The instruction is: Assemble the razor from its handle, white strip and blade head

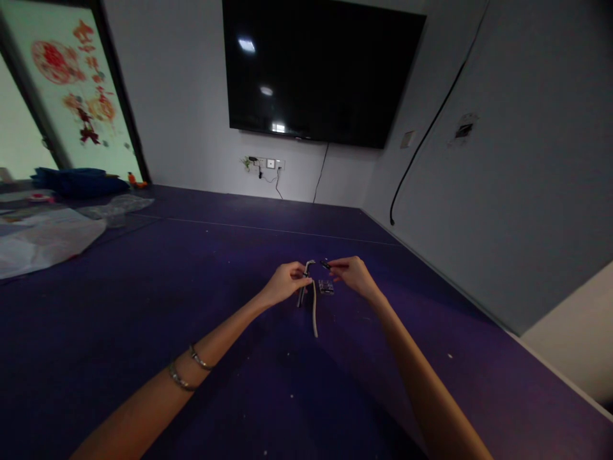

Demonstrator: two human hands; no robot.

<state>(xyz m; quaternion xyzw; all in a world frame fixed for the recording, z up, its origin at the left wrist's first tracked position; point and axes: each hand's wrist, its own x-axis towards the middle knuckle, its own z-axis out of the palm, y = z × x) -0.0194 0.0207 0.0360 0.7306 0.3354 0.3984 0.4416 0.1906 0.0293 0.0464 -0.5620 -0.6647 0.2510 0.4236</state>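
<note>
Near the middle of the view, my left hand (288, 282) is closed around a thin, dark, stick-like piece with a pale bent tip (309, 264). A pale cord (315, 313) runs down from beside its fingertips; whether it joins the dark piece I cannot tell. Just to the right, my right hand (352, 275) pinches a small dark piece (325, 264) between thumb and fingers, a short gap from the pale tip. Below and between the hands, a small clear case (326, 287) with dark parts in it lies on the purple surface. The small parts are too tiny to name exactly.
The purple surface (191, 287) reaches to the walls. White plastic sheeting (52, 246) and a dark blue cloth bundle (79, 182) lie at the far left. A black cable (421, 144) hangs down the right wall. A television (320, 70) hangs above wall sockets (271, 164).
</note>
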